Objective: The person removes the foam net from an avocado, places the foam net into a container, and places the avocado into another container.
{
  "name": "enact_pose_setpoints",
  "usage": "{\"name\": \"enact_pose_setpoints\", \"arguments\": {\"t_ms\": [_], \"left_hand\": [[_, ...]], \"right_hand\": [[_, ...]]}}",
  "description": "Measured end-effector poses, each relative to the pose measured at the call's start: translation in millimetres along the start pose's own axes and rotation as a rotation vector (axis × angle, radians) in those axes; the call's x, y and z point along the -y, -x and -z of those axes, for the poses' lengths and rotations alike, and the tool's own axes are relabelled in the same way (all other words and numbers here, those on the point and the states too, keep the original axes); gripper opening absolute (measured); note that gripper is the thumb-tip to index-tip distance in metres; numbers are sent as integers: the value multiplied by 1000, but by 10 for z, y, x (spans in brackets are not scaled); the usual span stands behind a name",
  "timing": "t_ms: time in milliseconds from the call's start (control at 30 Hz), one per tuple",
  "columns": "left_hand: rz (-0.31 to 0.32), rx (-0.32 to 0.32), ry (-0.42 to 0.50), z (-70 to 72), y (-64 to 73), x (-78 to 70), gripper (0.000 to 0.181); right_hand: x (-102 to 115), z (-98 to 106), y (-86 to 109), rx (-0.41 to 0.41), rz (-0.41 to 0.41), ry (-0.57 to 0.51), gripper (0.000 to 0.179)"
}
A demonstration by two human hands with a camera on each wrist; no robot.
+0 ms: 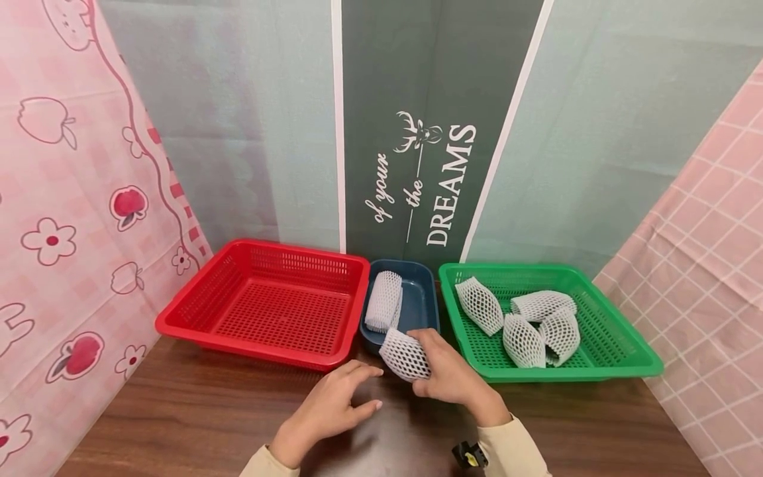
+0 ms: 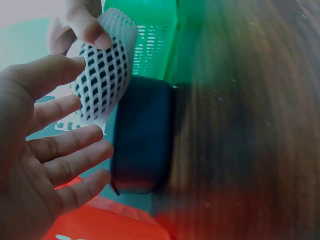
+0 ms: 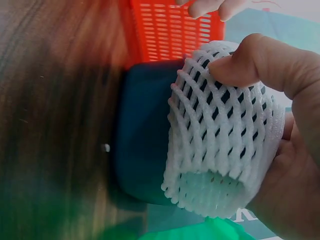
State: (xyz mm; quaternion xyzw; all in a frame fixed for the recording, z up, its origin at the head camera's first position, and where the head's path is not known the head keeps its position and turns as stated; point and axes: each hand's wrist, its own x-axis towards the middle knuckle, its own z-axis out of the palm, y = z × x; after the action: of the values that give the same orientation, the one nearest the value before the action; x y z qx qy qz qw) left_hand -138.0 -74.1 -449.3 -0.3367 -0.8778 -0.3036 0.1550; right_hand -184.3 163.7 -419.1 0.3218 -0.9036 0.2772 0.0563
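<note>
My right hand [image 1: 447, 371] holds a white foam net sleeve [image 1: 405, 356] between thumb and fingers, over the front edge of the dark blue tray [image 1: 418, 301]. In the right wrist view, the thumb [image 3: 235, 70] presses on the mesh, and the sleeve's near end gapes, showing netting inside. To the left, my left hand [image 1: 334, 401] hovers with fingers spread and nothing in it. Its fingertips come close to the held sleeve in the left wrist view. More white foam netting [image 1: 384, 301] lies along the tray's left side; how many pieces overlap there is unclear.
A green basket [image 1: 620, 331] on the right contains several foam net sleeves [image 1: 524, 341]. On the left stands a red basket [image 1: 286, 311] with its slotted floor showing. Both flank the tray on a brown wooden table [image 1: 197, 411]. Printed cloths hang behind and at both sides.
</note>
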Motion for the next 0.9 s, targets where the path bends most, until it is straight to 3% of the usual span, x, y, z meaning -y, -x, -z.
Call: {"name": "enact_pose_setpoints", "arguments": {"t_ms": [267, 567, 900], "left_hand": [[59, 36, 16, -57, 85, 138, 44], [127, 104, 46, 41, 149, 266, 43], [178, 126, 37, 59, 177, 328, 44]], "right_hand": [[-35, -168, 17, 0, 23, 6, 73], [5, -274, 26, -22, 131, 63, 73], [51, -322, 5, 14, 121, 105, 75]]}}
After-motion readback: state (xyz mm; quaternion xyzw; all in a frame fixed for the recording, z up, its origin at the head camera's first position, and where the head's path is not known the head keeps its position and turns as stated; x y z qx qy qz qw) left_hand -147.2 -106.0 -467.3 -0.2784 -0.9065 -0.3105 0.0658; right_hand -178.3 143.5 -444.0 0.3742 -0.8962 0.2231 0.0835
